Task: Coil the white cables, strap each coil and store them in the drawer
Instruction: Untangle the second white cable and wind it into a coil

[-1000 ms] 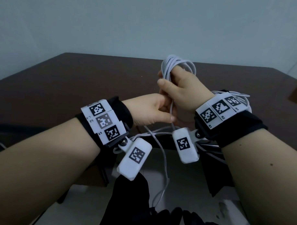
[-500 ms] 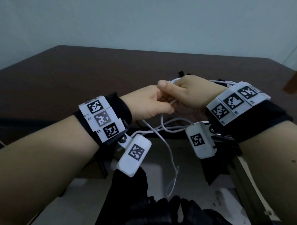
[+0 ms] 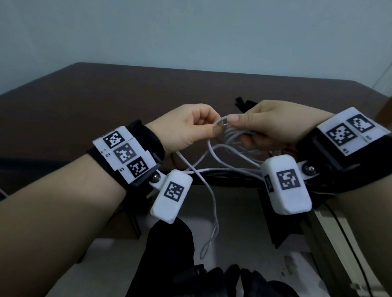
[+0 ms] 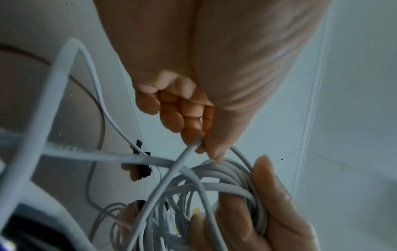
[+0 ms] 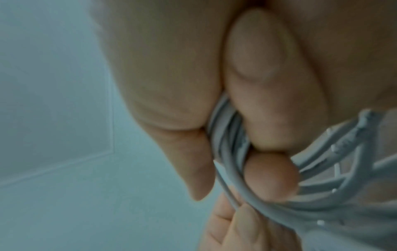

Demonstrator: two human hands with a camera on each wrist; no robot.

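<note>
- Two hands meet above the near edge of the dark table [image 3: 103,96] in the head view. My left hand [image 3: 187,128] pinches one strand of white cable [image 3: 215,153] between thumb and forefinger, the other fingers curled in.
- My right hand [image 3: 273,126] grips the coil [image 3: 233,135], thumb on top, fingers wrapped beneath. The two hands' fingertips are almost touching at the top loop.
- Loose loops sag below both hands, and one long strand hangs down past the table edge toward my dark trousers [image 3: 186,270].
- Something small and black [image 3: 242,103] shows on the table just behind my right hand; I cannot tell what it is.
- From the left wrist: my fingers [image 4: 171,118] are curled tight, and the strand [image 4: 150,195] comes out from between forefinger and thumb, running down across the coil [image 4: 225,173]. My right hand [image 4: 279,212] holds that coil from the right side.
- A thin white toothed strip [image 4: 96,152] crosses in front, blurred.
- From the right wrist: blurred, but my thumb [image 5: 189,152] and a bent finger [image 5: 268,101] clamp several turns of cable [image 5: 227,152] between them. My left hand's fingertips [image 5: 236,225] touch the lowest turn.
</note>
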